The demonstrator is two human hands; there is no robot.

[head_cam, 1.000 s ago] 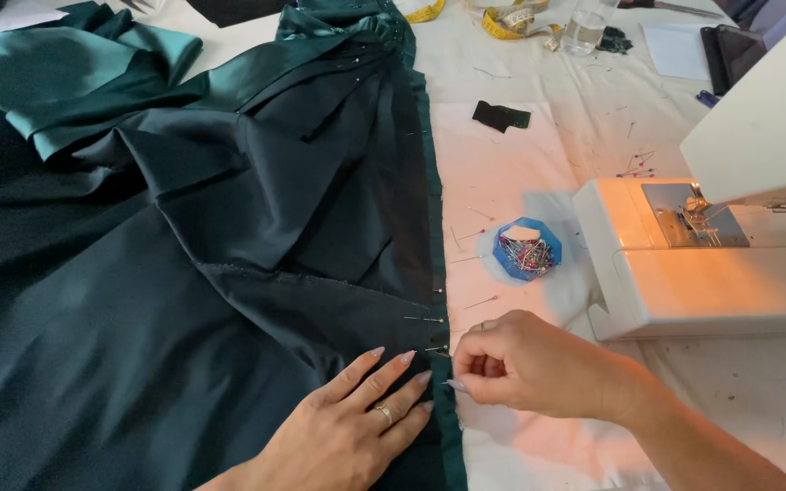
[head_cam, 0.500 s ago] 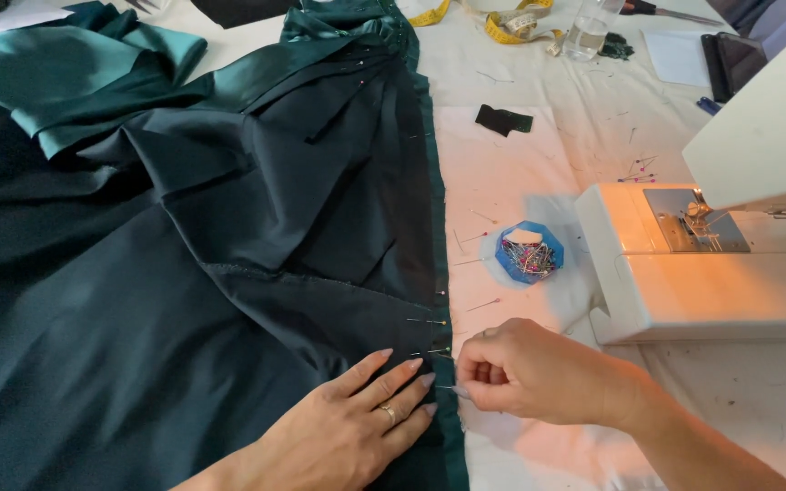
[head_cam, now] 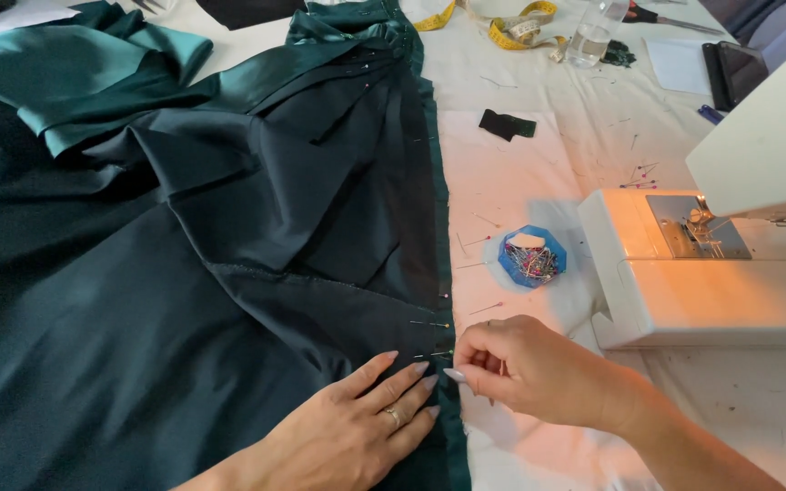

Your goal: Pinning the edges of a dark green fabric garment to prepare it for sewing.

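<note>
Pinching a pin at the fabric's edge, the right hand [head_cam: 539, 373] has edged closer to the left hand [head_cam: 357, 427] than 1 second ago, fingertips now nearly touching. The left hand stays flat, fingers spread, pressing the dark green fabric [head_cam: 184, 300] near its right hem. The blue pin dish [head_cam: 531, 257] sits unmoved beside the white sewing machine [head_cam: 711, 282].

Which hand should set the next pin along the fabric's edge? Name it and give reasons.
Probably the right hand: its fingertips pinch at the dark green fabric's edge, nearest the blue pin dish. The left hand lies flat, holding the fabric down.
</note>
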